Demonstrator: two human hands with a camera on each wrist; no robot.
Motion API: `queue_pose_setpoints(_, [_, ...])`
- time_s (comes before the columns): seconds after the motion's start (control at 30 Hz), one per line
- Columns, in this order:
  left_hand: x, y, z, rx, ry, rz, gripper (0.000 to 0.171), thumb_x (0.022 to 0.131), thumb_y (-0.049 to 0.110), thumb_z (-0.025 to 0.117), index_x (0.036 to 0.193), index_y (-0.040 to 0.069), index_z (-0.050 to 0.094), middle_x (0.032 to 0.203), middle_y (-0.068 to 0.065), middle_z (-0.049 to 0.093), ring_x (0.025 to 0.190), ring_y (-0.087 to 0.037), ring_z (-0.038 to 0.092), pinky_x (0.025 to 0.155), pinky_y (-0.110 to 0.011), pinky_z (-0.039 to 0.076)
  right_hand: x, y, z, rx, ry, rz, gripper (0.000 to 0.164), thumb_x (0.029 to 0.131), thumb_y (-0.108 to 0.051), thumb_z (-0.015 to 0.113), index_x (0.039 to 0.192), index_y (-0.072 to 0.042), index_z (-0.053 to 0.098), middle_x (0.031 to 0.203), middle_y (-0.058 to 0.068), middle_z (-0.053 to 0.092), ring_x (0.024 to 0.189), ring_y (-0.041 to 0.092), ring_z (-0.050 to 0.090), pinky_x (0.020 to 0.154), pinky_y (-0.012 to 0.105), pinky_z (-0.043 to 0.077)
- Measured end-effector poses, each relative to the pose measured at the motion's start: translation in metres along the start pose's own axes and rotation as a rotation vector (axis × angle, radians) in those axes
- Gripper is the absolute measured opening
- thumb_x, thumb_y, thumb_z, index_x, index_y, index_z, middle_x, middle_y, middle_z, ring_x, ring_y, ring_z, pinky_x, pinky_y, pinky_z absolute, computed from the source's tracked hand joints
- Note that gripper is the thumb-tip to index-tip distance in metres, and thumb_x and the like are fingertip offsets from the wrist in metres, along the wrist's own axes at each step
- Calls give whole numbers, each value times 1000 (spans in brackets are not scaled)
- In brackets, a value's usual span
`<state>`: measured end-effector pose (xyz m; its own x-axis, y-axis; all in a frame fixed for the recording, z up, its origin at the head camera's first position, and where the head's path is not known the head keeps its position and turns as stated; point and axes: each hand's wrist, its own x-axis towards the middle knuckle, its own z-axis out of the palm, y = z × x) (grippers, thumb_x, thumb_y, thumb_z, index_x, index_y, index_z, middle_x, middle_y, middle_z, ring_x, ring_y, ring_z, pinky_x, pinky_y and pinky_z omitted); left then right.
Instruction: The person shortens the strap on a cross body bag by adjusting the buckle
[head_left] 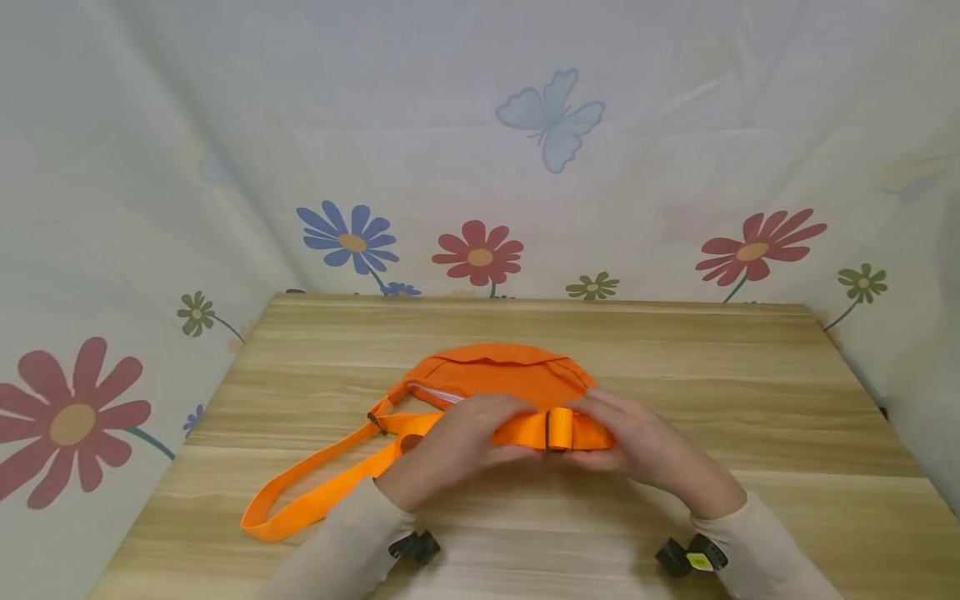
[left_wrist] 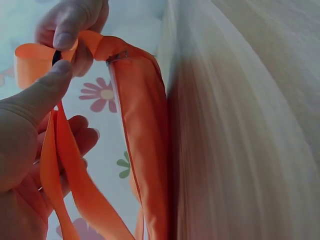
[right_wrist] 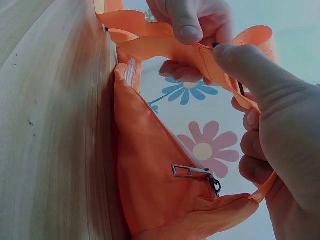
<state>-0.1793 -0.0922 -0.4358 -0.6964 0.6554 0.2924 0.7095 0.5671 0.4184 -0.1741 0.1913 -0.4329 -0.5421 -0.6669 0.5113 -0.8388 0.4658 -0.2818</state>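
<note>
An orange waist bag (head_left: 502, 379) lies on the table, its zipper partly open along the near side. Above its near edge, my left hand (head_left: 468, 433) pinches the orange strap (head_left: 521, 431) between thumb and fingers. Just to the right, my right hand (head_left: 637, 437) grips the strap beside a black slider buckle (head_left: 555, 429). Both thumbs lie close to the buckle in the right wrist view, where a loop of webbing stands up behind my right thumb. A metal zipper pull (right_wrist: 190, 171) hangs at one end of the zipper. The buckle is partly hidden by fingers.
The rest of the strap loops out (head_left: 281, 508) to the left on the wood-grain table (head_left: 712, 358), with a second black slider (head_left: 377, 422) on it. A flowered cloth (head_left: 420, 167) hangs behind the table's far edge. Each wrist bears a black device.
</note>
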Motion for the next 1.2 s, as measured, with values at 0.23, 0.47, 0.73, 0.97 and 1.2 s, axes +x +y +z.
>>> queue_pose_setpoints(0.23, [-11, -5, -8, 55, 15, -32, 57, 91, 45, 86, 137, 15, 72, 127, 2, 79, 113, -18, 74, 101, -38, 62, -1, 1, -2, 23, 22, -23, 55, 82, -21, 97, 127, -8, 69, 110, -1, 73, 91, 11, 66, 82, 33, 65])
queue_pose_setpoints(0.47, [-29, -24, -23, 174, 62, -16, 55, 87, 40, 90, 132, 10, 76, 123, -2, 80, 112, -22, 76, 101, -41, 62, -7, 6, -7, 5, 79, -8, 49, 88, -35, 92, 125, -11, 71, 107, -1, 73, 90, 12, 67, 82, 29, 63])
queue_pose_setpoints(0.73, [-37, -38, -29, 235, 56, -20, 54, 84, 40, 93, 127, 13, 75, 118, 0, 80, 105, -21, 74, 97, -40, 62, -10, 8, -8, 25, 72, 9, 52, 99, -58, 67, 123, -12, 71, 102, -5, 68, 86, 7, 61, 79, 17, 56])
queue_pose_setpoints(0.97, [-12, -20, -5, 263, -54, 19, 78, 84, 58, 88, 144, 15, 63, 129, 0, 75, 117, -23, 71, 107, -44, 57, -6, 6, -7, 65, 78, -11, 46, 96, -45, 81, 125, -11, 70, 103, -4, 68, 86, 8, 61, 77, 20, 57])
queue_pose_setpoints(1.2, [13, 6, 19, 140, -59, -53, 65, 94, 42, 86, 145, 10, 62, 138, -6, 73, 124, -25, 70, 112, -43, 56, -5, 1, -7, 63, 59, 20, 50, 88, -29, 92, 129, -11, 68, 109, 0, 72, 91, 12, 66, 78, 32, 64])
